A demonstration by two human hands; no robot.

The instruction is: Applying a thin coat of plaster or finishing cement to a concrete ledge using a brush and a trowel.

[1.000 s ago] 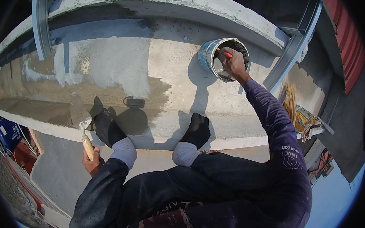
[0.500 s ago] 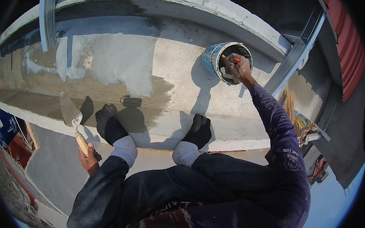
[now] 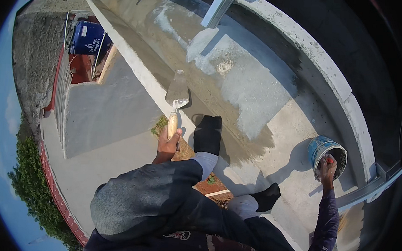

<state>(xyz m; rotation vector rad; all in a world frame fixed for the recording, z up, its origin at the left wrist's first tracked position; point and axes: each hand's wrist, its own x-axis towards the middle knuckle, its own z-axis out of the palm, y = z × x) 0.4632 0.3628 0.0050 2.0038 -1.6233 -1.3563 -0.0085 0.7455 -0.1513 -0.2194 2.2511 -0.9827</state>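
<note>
Gripping the trowel (image 3: 177, 92) just left of centre in the left hand (image 3: 166, 144); a red handle (image 3: 330, 160), inside the bucket (image 3: 318, 149) at right, in the right hand (image 3: 327, 169). Flanked by a post (image 3: 367, 192) at lower right and a tank (image 3: 87, 36) at upper left. Cannot make out the red handle's far end, hidden in the bucket.

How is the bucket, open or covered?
Open: the bucket shows its dark inside, and the right hand holds a red handle at its mouth.
</note>
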